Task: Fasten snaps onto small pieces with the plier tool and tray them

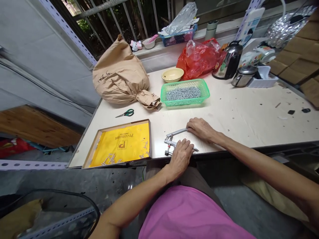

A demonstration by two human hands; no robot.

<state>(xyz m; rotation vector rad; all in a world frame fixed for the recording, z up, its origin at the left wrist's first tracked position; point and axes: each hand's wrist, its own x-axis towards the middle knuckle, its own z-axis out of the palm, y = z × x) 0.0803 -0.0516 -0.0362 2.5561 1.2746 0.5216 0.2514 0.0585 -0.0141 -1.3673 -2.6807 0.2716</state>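
A pair of grey metal hand pliers (172, 142), with a spring and a small red part near the jaw, lies at the table's front edge with its two handles spread apart. My right hand (202, 129) has its fingers closed on the end of the upper handle. Over the lower handle rests my left hand (181, 155), fingers bent round it; the handle tip sticks out beyond them. To the left is a shallow cardboard tray (150, 139) lined with a yellow sheet (119, 132), with small metal pieces (109, 159) scattered on it.
A green plastic basket (185, 102) of small metal pieces stands behind my hands. Green-handled scissors (129, 112) lie near a brown paper sack (122, 76). Farther back are a yellow bowl (172, 75), a red plastic bag (196, 59), a dark kettle (230, 61) and a metal pot (244, 76).
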